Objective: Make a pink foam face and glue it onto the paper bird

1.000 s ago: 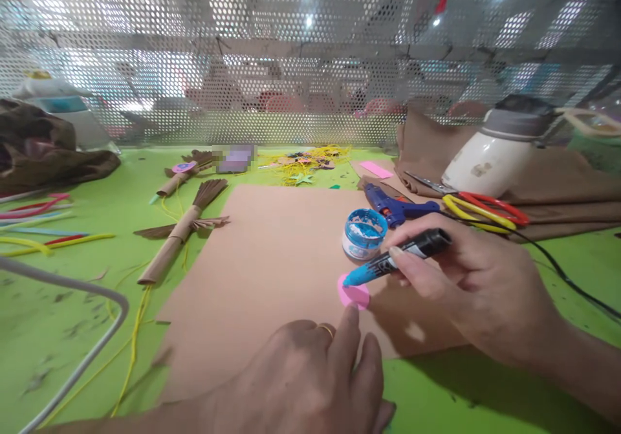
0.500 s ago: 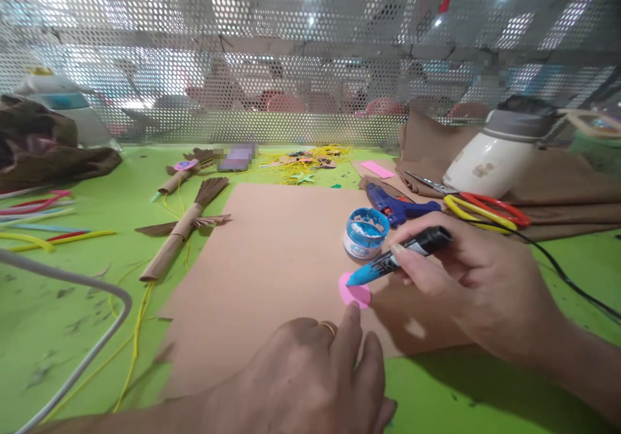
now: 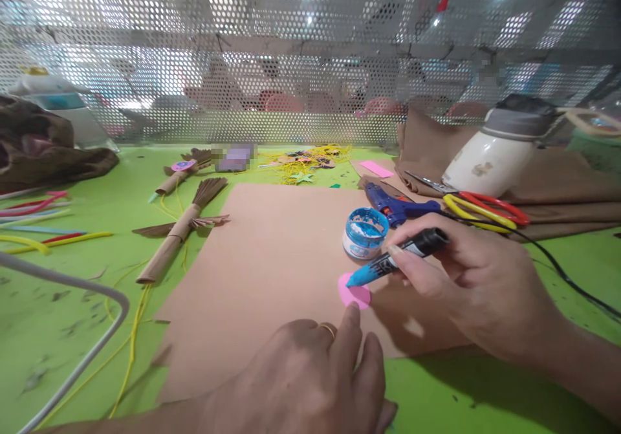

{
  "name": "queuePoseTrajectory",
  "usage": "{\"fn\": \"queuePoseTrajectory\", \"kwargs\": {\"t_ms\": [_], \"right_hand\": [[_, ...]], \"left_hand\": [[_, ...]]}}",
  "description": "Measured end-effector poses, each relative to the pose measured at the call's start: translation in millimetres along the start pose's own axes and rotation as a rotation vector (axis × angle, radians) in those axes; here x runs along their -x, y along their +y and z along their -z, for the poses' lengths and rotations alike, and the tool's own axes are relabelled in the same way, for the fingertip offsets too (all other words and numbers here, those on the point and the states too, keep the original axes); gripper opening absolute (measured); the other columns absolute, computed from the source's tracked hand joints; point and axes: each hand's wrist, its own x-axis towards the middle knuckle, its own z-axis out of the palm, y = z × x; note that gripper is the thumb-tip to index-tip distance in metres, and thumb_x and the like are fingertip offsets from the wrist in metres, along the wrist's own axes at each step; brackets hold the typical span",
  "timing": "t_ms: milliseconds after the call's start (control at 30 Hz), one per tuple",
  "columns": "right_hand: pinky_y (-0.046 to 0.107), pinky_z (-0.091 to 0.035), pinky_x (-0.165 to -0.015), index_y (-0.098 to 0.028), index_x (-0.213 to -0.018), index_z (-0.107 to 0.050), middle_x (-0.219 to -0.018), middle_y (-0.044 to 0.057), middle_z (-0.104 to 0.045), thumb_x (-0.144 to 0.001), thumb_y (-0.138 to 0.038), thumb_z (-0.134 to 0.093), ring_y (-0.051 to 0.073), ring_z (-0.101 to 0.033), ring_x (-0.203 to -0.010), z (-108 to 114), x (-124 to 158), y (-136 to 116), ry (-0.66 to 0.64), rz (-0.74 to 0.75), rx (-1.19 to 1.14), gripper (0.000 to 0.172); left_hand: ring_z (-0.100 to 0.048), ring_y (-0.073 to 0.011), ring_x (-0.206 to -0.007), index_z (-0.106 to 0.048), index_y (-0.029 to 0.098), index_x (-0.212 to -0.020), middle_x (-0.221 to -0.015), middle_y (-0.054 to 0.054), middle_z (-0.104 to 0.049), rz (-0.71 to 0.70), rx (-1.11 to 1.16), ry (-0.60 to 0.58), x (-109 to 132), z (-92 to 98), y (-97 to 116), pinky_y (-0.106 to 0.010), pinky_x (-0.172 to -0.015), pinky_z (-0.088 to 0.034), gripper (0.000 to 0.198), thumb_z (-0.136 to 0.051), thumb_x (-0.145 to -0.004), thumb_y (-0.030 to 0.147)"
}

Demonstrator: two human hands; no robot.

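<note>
My right hand (image 3: pixel 466 285) grips a marker (image 3: pixel 395 256) with a black barrel and a blue front end. Its blue tip touches the upper part of a small round pink paper piece (image 3: pixel 363 296). That piece lies on a large sheet of brown paper (image 3: pixel 252 266). With its index fingertip, my left hand (image 3: pixel 310 369) presses the pink piece's lower edge; the other fingers rest loosely apart and hold nothing. Just behind the marker stands an uncapped jar (image 3: pixel 363 235) smeared with blue paint.
Behind the jar lie a blue glue gun (image 3: pixel 395 204) and scissors (image 3: pixel 480 211). A white bottle (image 3: pixel 495 152) leans at the right. Rolled-paper dolls (image 3: pixel 174 243) with yellow strings lie left. A white cable (image 3: pixel 97 343) curves at lower left; perforated metal (image 3: pixel 291 65) borders the green table.
</note>
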Motion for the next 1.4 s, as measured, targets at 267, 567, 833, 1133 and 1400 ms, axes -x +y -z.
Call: {"fn": "queuePoseTrajectory", "kwargs": {"t_ms": [267, 567, 833, 1133, 1400], "right_hand": [[0.01, -0.045, -0.054, -0.027, -0.076, -0.058, -0.068, -0.01, -0.066, -0.078, -0.025, -0.057, 0.005, -0.059, -0.055, 1.4, 0.2, -2.2, -0.003, 0.022, -0.008, 0.003], [0.009, -0.046, -0.056, -0.028, -0.077, -0.059, -0.066, -0.011, -0.066, -0.078, -0.025, -0.058, 0.004, -0.059, -0.054, 0.1, -0.8, -0.7, 0.008, 0.022, 0.009, 0.003], [0.013, -0.047, -0.054, -0.028, -0.076, -0.058, -0.071, -0.01, -0.068, -0.079, -0.026, -0.057, 0.007, -0.062, -0.059, 1.3, 0.7, -1.2, 0.002, 0.019, 0.018, 0.004], [0.016, -0.048, -0.056, -0.026, -0.075, -0.058, -0.069, -0.007, -0.067, -0.078, -0.024, -0.058, 0.009, -0.062, -0.059, 1.6, 0.0, -1.8, -0.005, -0.007, 0.009, 0.003], [0.01, -0.046, -0.059, -0.026, -0.077, -0.058, -0.069, -0.009, -0.067, -0.078, -0.022, -0.058, 0.005, -0.061, -0.062, -0.9, -0.6, -2.0, -0.009, 0.012, -0.033, 0.004]], "left_hand": [[-0.059, -0.0155, -0.066, -0.056, 0.013, -0.091, -0.096, -0.012, -0.062, -0.005, -0.036, -0.055, -2.6, -0.7, 4.7, -0.025, -0.048, -0.043, 0.028, -0.04, -0.092, 0.036], [-0.047, -0.0135, -0.045, -0.061, 0.014, -0.09, -0.09, -0.007, -0.066, -0.044, -0.036, -0.044, -1.0, -1.8, 3.6, -0.03, -0.038, -0.034, 0.03, -0.036, -0.092, 0.031], [-0.047, -0.0135, -0.045, -0.061, 0.013, -0.091, -0.092, -0.008, -0.066, 0.009, -0.079, -0.035, -4.9, -2.0, 4.4, -0.03, -0.041, -0.036, 0.03, -0.037, -0.092, 0.031], [-0.048, -0.0138, -0.044, -0.059, 0.014, -0.095, -0.095, -0.01, -0.066, 0.025, -0.099, -0.007, 0.0, -9.0, 8.8, -0.03, -0.04, -0.036, 0.031, -0.034, -0.093, 0.031], [-0.048, -0.0137, -0.042, -0.057, 0.013, -0.095, -0.094, -0.01, -0.066, 0.013, -0.086, -0.045, 0.1, -8.0, 8.8, -0.03, -0.038, -0.036, 0.028, -0.037, -0.092, 0.032]]}}
